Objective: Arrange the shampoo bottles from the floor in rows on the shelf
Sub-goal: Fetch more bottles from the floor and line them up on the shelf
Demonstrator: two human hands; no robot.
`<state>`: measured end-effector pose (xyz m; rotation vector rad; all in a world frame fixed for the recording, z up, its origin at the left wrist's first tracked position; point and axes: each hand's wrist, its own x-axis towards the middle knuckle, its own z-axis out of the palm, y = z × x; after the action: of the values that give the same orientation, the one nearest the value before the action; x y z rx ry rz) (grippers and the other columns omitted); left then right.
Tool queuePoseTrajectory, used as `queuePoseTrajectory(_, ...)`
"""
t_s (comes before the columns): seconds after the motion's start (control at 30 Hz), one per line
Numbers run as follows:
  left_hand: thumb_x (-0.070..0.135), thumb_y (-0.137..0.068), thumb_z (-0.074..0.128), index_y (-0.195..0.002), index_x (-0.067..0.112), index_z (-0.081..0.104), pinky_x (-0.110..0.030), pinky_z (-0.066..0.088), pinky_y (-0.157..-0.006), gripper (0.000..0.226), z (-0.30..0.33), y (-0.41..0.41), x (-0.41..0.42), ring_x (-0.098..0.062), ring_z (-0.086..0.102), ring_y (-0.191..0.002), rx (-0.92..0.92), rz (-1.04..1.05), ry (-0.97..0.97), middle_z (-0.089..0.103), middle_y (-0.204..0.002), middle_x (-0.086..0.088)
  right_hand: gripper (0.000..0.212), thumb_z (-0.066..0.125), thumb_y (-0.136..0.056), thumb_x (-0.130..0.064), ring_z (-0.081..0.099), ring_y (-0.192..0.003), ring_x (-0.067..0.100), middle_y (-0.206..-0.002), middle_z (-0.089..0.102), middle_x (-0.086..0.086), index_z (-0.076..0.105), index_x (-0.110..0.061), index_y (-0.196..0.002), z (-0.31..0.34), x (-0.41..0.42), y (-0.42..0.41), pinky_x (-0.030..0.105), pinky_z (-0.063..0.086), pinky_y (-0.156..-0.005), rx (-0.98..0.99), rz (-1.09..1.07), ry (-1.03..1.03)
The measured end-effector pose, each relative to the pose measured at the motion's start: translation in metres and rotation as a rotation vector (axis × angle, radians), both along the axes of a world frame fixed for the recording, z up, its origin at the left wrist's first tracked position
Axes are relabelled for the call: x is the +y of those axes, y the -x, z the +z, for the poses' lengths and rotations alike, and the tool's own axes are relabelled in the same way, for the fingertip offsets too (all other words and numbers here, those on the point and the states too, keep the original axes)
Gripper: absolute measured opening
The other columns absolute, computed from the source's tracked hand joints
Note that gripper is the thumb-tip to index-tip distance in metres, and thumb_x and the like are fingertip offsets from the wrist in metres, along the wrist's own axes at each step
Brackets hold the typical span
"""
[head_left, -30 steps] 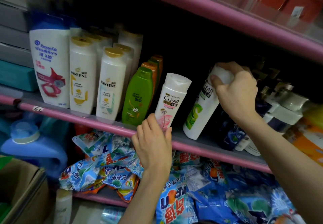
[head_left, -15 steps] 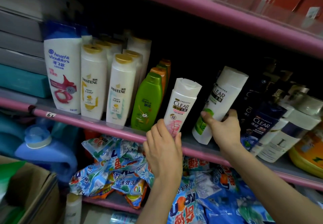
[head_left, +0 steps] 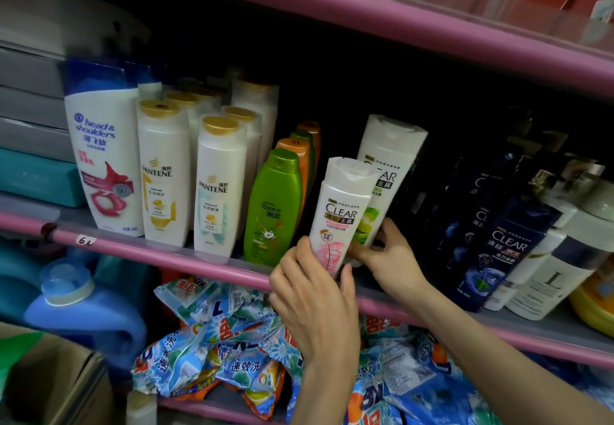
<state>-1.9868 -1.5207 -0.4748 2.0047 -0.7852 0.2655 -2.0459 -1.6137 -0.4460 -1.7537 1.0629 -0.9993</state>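
On the pink-edged shelf stand rows of shampoo bottles. My left hand grips the base of a white Clear bottle with a pink flower label at the shelf's front edge. Right behind it stands a taller white Clear bottle with a green label; my right hand holds its lower part with curled fingers. To their left stand a green Rejoice bottle, two rows of white Pantene bottles and a Head & Shoulders bottle.
Dark blue Clear bottles and white pump bottles crowd the shelf's right side. Detergent bags fill the shelf below, beside a blue jug. A cardboard box sits bottom left. Another pink shelf hangs overhead.
My right hand dropped from the green-label Clear bottle's cap to its base, and that bottle now stands behind the pink one. My left hand stayed on the pink-label bottle.
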Motion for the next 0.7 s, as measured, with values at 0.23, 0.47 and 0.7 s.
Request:
queuePoseTrajectory(0.23, 0.036, -0.059, 0.086, -0.11, 0.005, 0.058, -0.044, 0.047, -0.069, 0.067, -0.002, 0.003, -0.005, -0.034, 0.056, -0.09, 0.053, 0.022, 0.018, 0.06, -0.096, -0.014, 0.038, 0.072, -0.08, -0.006, 0.068, -0.095, 0.009, -0.102, 0.07, -0.004, 0.057, -0.014, -0.113, -0.005, -0.006, -0.01, 0.022, 0.056, -0.079, 0.067, 0.105, -0.024)
queuePoseTrajectory(0.47, 0.038, -0.062, 0.083, -0.108, 0.007, 0.059, -0.043, 0.044, -0.07, 0.06, -0.005, 0.003, -0.005, -0.032, 0.053, -0.091, 0.056, 0.03, 0.037, 0.058, -0.095, -0.01, 0.033, 0.072, -0.081, -0.013, 0.068, -0.096, 0.009, -0.104, 0.072, -0.003, 0.062, -0.017, -0.113, -0.009, -0.006, -0.012, 0.033, 0.056, -0.087, 0.142, 0.064, 0.077)
queuePoseTrajectory(0.7, 0.038, -0.064, 0.082, -0.109, 0.009, 0.06, -0.043, 0.042, -0.072, 0.058, -0.005, 0.002, -0.004, -0.032, 0.052, -0.092, 0.07, 0.024, 0.05, 0.058, -0.096, -0.01, 0.034, 0.072, -0.081, -0.013, 0.068, -0.095, 0.006, -0.103, 0.072, -0.004, 0.063, -0.018, -0.113, -0.009, -0.004, -0.011, 0.031, 0.056, -0.087, 0.155, 0.061, 0.077)
